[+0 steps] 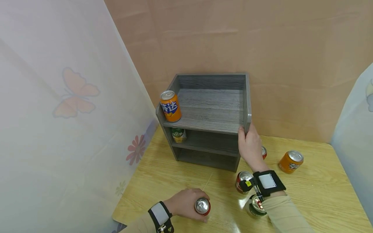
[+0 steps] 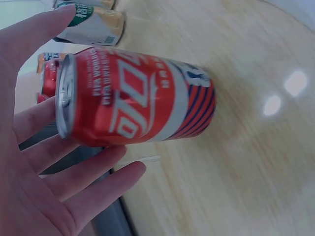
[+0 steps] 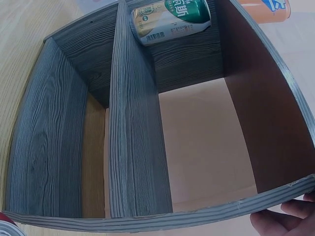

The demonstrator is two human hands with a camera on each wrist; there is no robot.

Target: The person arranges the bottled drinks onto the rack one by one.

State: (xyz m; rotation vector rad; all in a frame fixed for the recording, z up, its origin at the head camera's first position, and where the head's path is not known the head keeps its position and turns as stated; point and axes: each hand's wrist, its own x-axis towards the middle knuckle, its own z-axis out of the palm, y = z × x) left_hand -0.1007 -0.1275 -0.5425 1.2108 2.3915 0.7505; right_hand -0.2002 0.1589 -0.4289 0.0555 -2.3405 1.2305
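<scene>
A red cola can (image 2: 142, 98) stands on the table near its front, with my left hand (image 1: 186, 205) around it. In the left wrist view the fingers extend loosely along one side of this can, while the thumb stays apart from it. My right hand (image 1: 250, 145) grips the right side panel of a grey wooden shelf (image 1: 212, 111), thumb at the front edge and fingers on the outer side. An orange soda can (image 1: 171, 108) stands on the shelf's top board at the left. Below it, in the middle compartment, sits a green and cream can (image 3: 170, 19).
To the right of the shelf stand another orange can (image 1: 291, 161) and a partly hidden red can (image 1: 264, 152). Another red can (image 1: 242, 184) and a dark green can (image 1: 256, 207) are near my right forearm. Printed white sheets flank the wooden table (image 1: 326, 194).
</scene>
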